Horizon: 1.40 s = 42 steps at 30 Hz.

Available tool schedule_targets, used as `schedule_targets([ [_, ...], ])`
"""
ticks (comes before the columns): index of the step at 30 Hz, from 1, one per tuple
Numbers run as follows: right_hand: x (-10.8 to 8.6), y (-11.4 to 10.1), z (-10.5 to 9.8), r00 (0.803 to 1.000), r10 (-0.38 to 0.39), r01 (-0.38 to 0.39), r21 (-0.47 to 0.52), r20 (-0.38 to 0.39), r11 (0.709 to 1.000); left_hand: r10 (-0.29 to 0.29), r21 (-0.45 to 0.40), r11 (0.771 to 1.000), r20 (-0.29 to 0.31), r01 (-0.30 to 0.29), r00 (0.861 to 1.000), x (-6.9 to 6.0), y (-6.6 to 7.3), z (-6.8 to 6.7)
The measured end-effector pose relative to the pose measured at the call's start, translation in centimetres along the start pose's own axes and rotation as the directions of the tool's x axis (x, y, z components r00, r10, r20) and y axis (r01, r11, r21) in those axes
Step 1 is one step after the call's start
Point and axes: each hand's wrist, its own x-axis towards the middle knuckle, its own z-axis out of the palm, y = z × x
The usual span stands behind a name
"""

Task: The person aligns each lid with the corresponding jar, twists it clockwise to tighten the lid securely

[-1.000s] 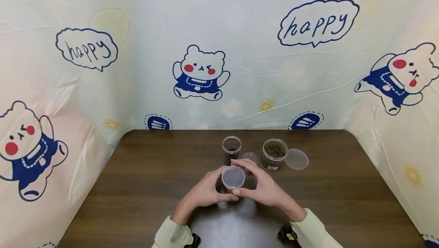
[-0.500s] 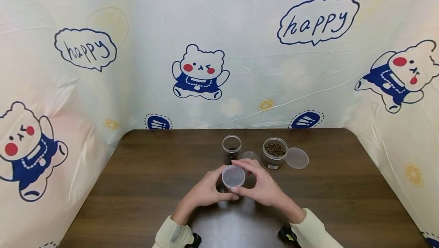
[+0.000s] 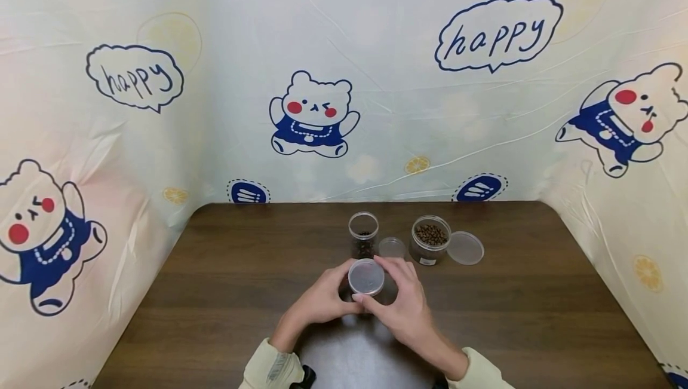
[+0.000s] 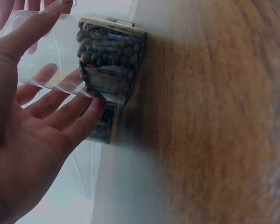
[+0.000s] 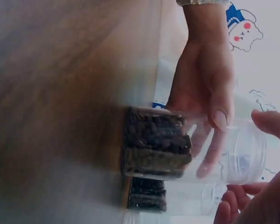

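Observation:
A clear jar (image 5: pixel 205 154) with dark brown beans (image 4: pixel 109 58) in its lower part stands upright on the table, a translucent lid (image 3: pixel 366 276) on its top. The left hand (image 3: pixel 321 298) curls its fingers and thumb round the jar's body. At the lid's rim, the right hand (image 3: pixel 404 305) grips with its thumb at the near side and its fingers at the far side. In the right wrist view the right hand (image 5: pixel 266 186) is at the jar's top, above the left hand (image 5: pixel 203 84).
Behind the held jar stands an uncovered jar (image 3: pixel 364 235) with dark beans. Right of it a clear lid (image 3: pixel 392 248) lies on the table (image 3: pixel 242 269), then a wider uncovered jar (image 3: pixel 430 241) of brown beans and another flat lid (image 3: pixel 465 248). Printed cloth (image 3: pixel 398 138) surrounds the table.
The right hand has turned at the lid: its thumb has shifted left along the near rim, and its wrist has swung lower and to the left. The left hand has stayed in place.

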Motion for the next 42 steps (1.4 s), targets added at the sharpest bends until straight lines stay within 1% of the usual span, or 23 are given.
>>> schedule_targets([
  [2, 0.0, 0.0, -0.1, 1.000, -0.001, 0.001, -0.001, 0.010, 1.000, 0.002, 0.003, 1.000, -0.001, -0.002, 1.000, 0.0, 0.0, 0.0],
  [3, 0.1, 0.2, -0.3, 1.000, -0.005, 0.005, 0.010, 0.029, 1.000, 0.000, 0.006, 1.000, -0.001, 0.000, 1.000, 0.1, 0.0, 0.0],
  [5, 0.5, 0.6, -0.7, 0.995, -0.007, 0.000, 0.068, 0.104, 0.998, 0.000, 0.012, 1.000, 0.001, 0.000, 1.000, 0.1, 0.1, 0.0],
  [6, 0.8, 0.9, -0.9, 0.988, -0.009, -0.007, 0.107, 0.152, 0.994, -0.001, 0.019, 1.000, 0.001, 0.001, 1.000, 0.1, 0.0, 0.0],
  [8, 1.5, 1.6, -1.4, 0.964, -0.021, -0.032, 0.196, 0.264, 0.980, 0.000, 0.010, 1.000, 0.006, 0.000, 1.000, 0.1, 0.0, 0.0],
  [10, 2.2, 2.2, -1.9, 0.929, -0.034, -0.069, 0.261, 0.369, 0.963, -0.009, -0.007, 1.000, 0.009, 0.009, 1.000, 0.1, 0.0, 0.0],
  [11, 2.6, 2.5, -2.0, 0.911, -0.042, -0.080, 0.277, 0.409, 0.957, -0.012, -0.018, 1.000, 0.010, 0.012, 1.000, 0.0, 0.0, 0.1],
  [13, 3.1, 2.9, -2.2, 0.885, -0.067, -0.082, 0.296, 0.461, 0.952, -0.020, -0.038, 0.999, 0.013, 0.021, 1.000, 0.0, 0.0, 0.1],
  [14, 3.3, 3.0, -2.3, 0.877, -0.075, -0.077, 0.293, 0.474, 0.953, -0.029, -0.038, 0.999, 0.012, 0.029, 1.000, -0.1, 0.0, 0.1],
  [15, 3.3, 3.0, -2.3, 0.874, -0.084, -0.066, 0.289, 0.479, 0.955, -0.031, -0.036, 0.999, 0.011, 0.032, 0.999, -0.1, 0.0, 0.2],
  [17, 3.3, 2.9, -2.2, 0.878, -0.092, -0.051, 0.282, 0.470, 0.958, -0.033, -0.033, 0.999, 0.012, 0.033, 0.999, -0.1, 0.0, 0.2],
  [20, 2.9, 2.6, -2.0, 0.902, -0.081, -0.032, 0.253, 0.423, 0.967, -0.025, -0.024, 0.999, 0.012, 0.025, 1.000, -0.1, 0.0, 0.2],
  [23, 2.3, 2.0, -1.6, 0.936, -0.060, -0.014, 0.207, 0.348, 0.978, -0.021, -0.011, 1.000, 0.015, 0.022, 1.000, 0.0, -0.1, 0.1],
  [26, 1.7, 1.1, -1.0, 0.968, -0.030, -0.006, 0.140, 0.251, 0.990, -0.021, 0.008, 1.000, 0.014, 0.021, 1.000, 0.0, -0.1, 0.0],
  [28, 1.4, 0.6, -0.7, 0.982, -0.016, -0.002, 0.093, 0.189, 0.996, -0.021, 0.016, 1.000, 0.012, 0.021, 1.000, 0.0, -0.1, -0.1],
  [30, 1.2, 0.2, -0.4, 0.989, -0.014, 0.008, 0.045, 0.144, 0.999, -0.020, 0.011, 1.000, 0.012, 0.020, 1.000, 0.0, -0.1, -0.2],
  [32, 1.1, 0.0, -0.4, 0.992, -0.028, 0.027, 0.008, 0.123, 1.000, -0.010, 0.009, 1.000, 0.013, 0.010, 1.000, 0.0, -0.1, -0.2],
  [35, 1.1, 0.1, -0.8, 0.989, -0.052, 0.053, -0.003, 0.142, 0.999, -0.003, 0.011, 1.000, 0.020, 0.003, 1.000, 0.0, -0.1, -0.2],
  [37, 1.3, 0.5, -1.1, 0.981, -0.070, 0.064, 0.037, 0.182, 0.997, 0.005, 0.023, 1.000, 0.023, -0.005, 1.000, 0.0, -0.1, -0.1],
  [38, 1.5, 0.8, -1.2, 0.975, -0.076, 0.062, 0.074, 0.211, 0.995, 0.006, 0.024, 1.000, 0.023, -0.006, 1.000, 0.0, 0.0, -0.1],
  [42, 2.2, 2.1, -1.4, 0.945, -0.111, 0.049, 0.203, 0.309, 0.978, -0.014, -0.005, 1.000, 0.020, 0.014, 1.000, -0.1, 0.1, 0.1],
])
